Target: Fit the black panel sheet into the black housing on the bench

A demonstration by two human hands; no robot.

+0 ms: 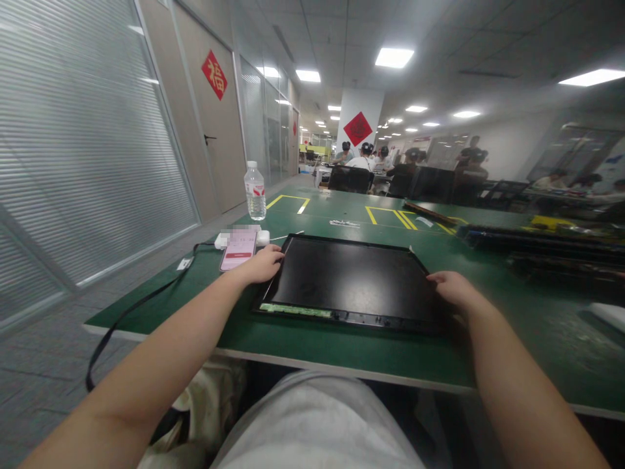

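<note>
A flat black display panel (359,277) lies on the green table in front of me, with a green circuit strip (295,310) along the left part of its near edge. My left hand (266,264) is closed on the panel's left edge, near the far corner. On the opposite side, my right hand (454,290) grips the right edge, its thumb on the frame and the other fingers mostly hidden. Close to my left hand lies a phone (239,249) with a lit pink screen, beside a white power strip (224,239).
A water bottle (255,192) stands at the table's (195,293) back left. Yellow tape marks cross the far part. Dark long parts (537,242) and a white object (608,316) are at the right. A black cable (131,312) hangs over the left edge. Several people sit farther back.
</note>
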